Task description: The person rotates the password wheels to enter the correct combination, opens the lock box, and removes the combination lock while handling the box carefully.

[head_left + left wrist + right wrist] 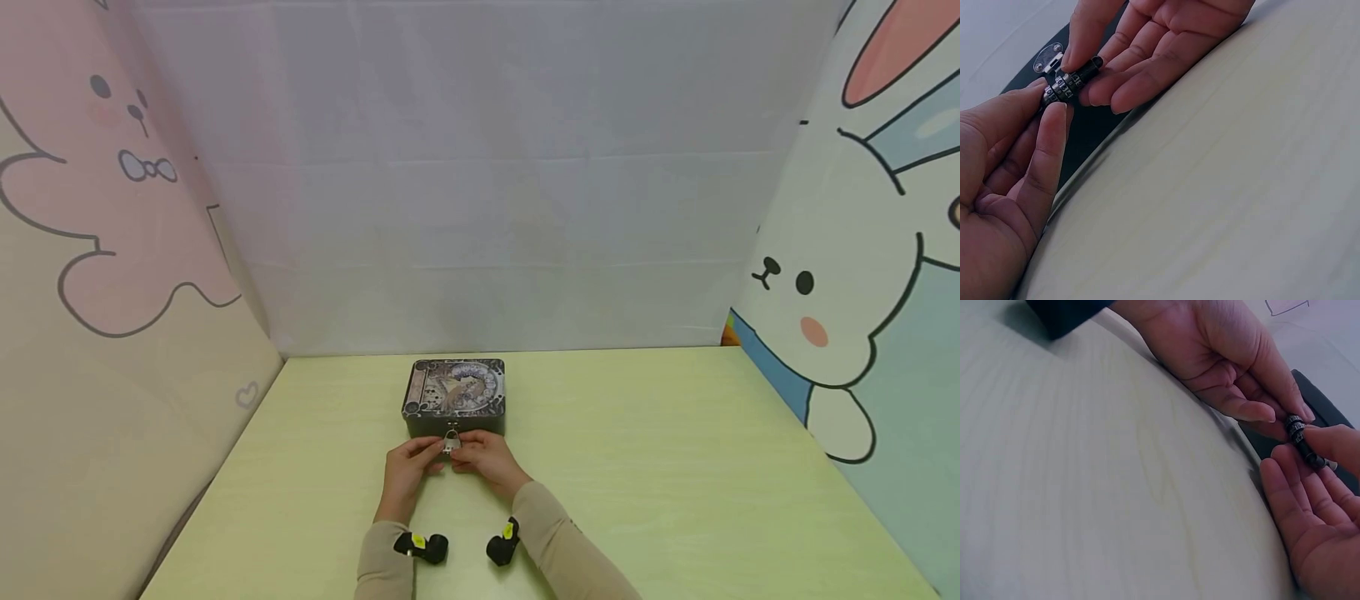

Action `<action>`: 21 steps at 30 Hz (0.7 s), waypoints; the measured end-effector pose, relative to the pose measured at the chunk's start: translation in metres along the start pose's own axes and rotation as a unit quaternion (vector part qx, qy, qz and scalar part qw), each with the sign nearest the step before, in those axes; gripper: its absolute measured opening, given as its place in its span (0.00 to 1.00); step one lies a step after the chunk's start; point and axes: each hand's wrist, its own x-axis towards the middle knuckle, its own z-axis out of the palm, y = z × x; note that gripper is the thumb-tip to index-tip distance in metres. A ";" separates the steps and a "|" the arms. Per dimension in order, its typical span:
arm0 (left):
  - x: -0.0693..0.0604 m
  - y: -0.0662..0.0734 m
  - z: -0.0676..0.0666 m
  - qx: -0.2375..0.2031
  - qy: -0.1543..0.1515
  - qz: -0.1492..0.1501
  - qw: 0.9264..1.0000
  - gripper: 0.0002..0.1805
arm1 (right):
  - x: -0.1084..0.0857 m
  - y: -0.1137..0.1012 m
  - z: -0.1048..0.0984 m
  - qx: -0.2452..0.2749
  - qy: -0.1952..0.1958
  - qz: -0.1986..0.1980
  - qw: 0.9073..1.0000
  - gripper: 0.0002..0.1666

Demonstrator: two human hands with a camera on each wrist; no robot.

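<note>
A dark tin box [454,388] with a printed lid stands near the table's back edge. At its front clasp [1048,57] hangs a small combination padlock [452,442], whose number dials show in the left wrist view. The left hand [405,477] pinches one end of the padlock [1063,87] between thumb and fingers. From the other side, the right hand [489,461] holds the padlock [1298,439] with its thumb on the dials and fingers curled beneath. Whether the shackle is closed cannot be told.
The pale yellow-green table [645,450] extends to both sides of the box. A white backdrop [480,183] rises behind it, with printed cartoon panels left and right. Black devices [431,547] are strapped at both wrists.
</note>
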 end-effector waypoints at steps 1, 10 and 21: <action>0.000 0.000 0.000 0.000 0.000 -0.001 1.000 0.10 | 0.000 0.000 0.000 0.001 0.000 0.001 1.000 0.23; 0.000 0.001 0.000 0.003 0.001 -0.009 1.000 0.10 | 0.003 0.004 -0.005 0.022 0.000 0.006 1.000 0.26; 0.000 0.002 0.000 0.001 0.000 -0.012 1.000 0.12 | 0.003 0.003 -0.002 0.023 0.012 0.002 1.000 0.25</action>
